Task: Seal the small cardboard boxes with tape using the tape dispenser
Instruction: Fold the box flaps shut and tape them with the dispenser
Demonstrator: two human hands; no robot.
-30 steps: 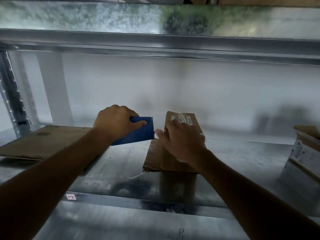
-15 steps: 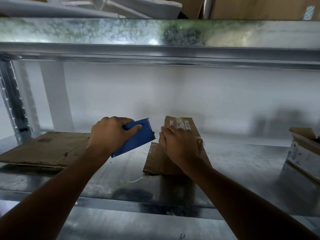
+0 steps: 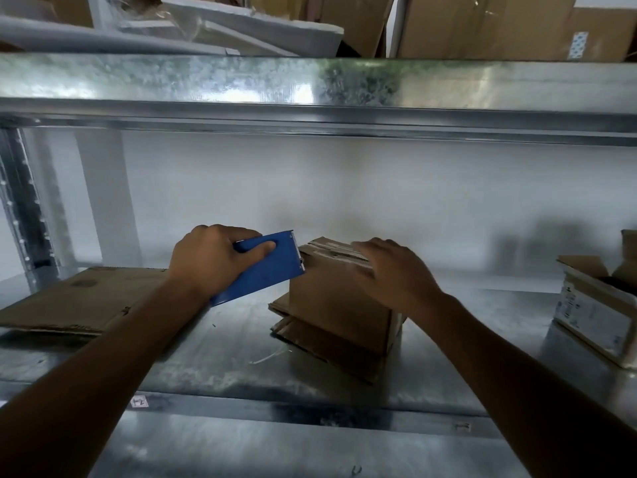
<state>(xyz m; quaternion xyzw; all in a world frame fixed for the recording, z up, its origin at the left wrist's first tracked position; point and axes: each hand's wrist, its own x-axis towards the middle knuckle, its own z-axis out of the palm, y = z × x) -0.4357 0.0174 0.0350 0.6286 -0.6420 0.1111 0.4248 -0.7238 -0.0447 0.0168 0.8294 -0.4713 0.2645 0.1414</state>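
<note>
A small brown cardboard box [image 3: 336, 305] stands on the metal shelf [image 3: 224, 360], on top of a flattened piece of cardboard. My left hand [image 3: 210, 258] grips a blue tape dispenser [image 3: 267, 270], whose front edge meets the box's upper left corner. My right hand [image 3: 396, 274] lies flat on the box top with fingers stretched over the closed flaps, where strips of tape show. The part of the top under my palm is hidden.
A flat cardboard sheet [image 3: 82, 298] lies at the left of the shelf. Another small box with open flaps [image 3: 596, 305] sits at the right edge. The upper shelf beam [image 3: 310, 98] runs overhead with large boxes above it. A steel upright [image 3: 24, 208] stands far left.
The view has tilted up and the box now shows its front face. My left hand has brought the dispenser against the box's top corner. My right hand has spread flat over the flaps.
</note>
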